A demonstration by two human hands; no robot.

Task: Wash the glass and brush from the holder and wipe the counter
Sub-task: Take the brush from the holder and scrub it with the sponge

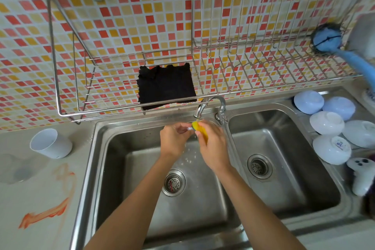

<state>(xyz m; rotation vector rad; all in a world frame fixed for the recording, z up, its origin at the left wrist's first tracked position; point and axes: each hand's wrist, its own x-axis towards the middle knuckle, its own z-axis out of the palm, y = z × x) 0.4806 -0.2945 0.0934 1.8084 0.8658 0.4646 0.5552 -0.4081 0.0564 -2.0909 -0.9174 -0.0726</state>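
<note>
Both hands meet under the tap (199,110) over the left sink basin (129,148). My right hand (213,146) grips a yellow brush (199,129) by its handle. My left hand (174,140) pinches the brush's small white end. Water splashes down below the hands. A white cup (51,143) lies tilted on the grey counter (30,189) at the left, apart from both hands. Orange smears (46,212) streak the counter near its front. A black cloth (166,86) lies on the wire wall rack (113,79) above the sink.
The right basin (284,148) has a drain strainer. Several upturned white and pale blue bowls (332,126) crowd the drainboard at the right. A blue long-handled brush (332,43) leans in the rack's right end. A white bottle (362,176) lies at the right edge.
</note>
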